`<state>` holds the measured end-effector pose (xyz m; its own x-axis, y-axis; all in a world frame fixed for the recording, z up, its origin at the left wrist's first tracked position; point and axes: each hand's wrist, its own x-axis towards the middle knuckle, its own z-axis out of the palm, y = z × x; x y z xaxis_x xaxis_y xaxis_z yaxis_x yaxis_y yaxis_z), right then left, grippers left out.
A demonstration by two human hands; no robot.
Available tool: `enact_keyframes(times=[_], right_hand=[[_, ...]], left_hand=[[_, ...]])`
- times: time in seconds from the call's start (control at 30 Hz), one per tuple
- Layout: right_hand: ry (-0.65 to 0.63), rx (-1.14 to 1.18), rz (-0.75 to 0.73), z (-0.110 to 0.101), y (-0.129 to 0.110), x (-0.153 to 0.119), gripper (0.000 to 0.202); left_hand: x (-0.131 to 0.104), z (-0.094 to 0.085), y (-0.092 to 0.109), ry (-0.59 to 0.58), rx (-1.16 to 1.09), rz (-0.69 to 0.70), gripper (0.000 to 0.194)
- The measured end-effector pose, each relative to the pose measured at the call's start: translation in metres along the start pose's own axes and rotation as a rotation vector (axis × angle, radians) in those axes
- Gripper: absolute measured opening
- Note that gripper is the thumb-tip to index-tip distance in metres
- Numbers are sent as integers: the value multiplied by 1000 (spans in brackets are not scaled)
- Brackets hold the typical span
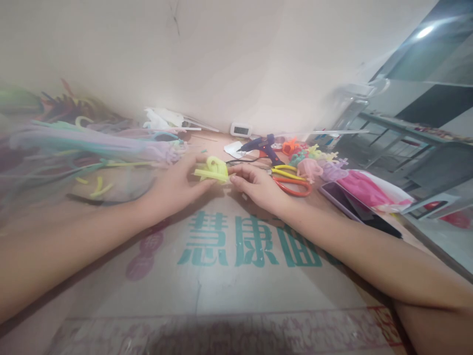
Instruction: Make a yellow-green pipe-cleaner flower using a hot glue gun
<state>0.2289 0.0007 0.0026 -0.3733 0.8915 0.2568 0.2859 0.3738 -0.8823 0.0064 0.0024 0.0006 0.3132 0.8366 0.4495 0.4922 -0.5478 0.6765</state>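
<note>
A yellow looped piece (214,169), apparently made of fuzzy stems, is held above the table near the middle of the view. My left hand (181,181) grips it from the left, with the thumb along its lower edge and the fingers behind it. On its right side, my right hand (254,183) has thumb and index finger pinched together close to the yellow piece. Whatever lies between those fingertips is too small and blurred to name.
Bundles of pastel stems (121,143) lie at the left. Behind the hands are a glue gun (260,144) and a small white display (241,130). Red-handled scissors (295,188), yellow-handled pliers (286,171), coloured figures (309,169), a phone (360,209) and a pink bag (369,190) are at the right.
</note>
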Motion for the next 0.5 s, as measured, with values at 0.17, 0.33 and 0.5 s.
enact_keyframes(times=[0.17, 0.33, 0.5], right_hand=[[-51, -56, 16, 0, -1, 0, 34], [-60, -121, 19, 1, -2, -1, 16], [-52, -149, 12, 2, -2, -2, 16]], left_hand=[[-1, -1, -1, -3, 14, -8, 43], [-1, -1, 0, -1, 46, -3, 41], [-1, -1, 4, -5, 26, -11, 40]])
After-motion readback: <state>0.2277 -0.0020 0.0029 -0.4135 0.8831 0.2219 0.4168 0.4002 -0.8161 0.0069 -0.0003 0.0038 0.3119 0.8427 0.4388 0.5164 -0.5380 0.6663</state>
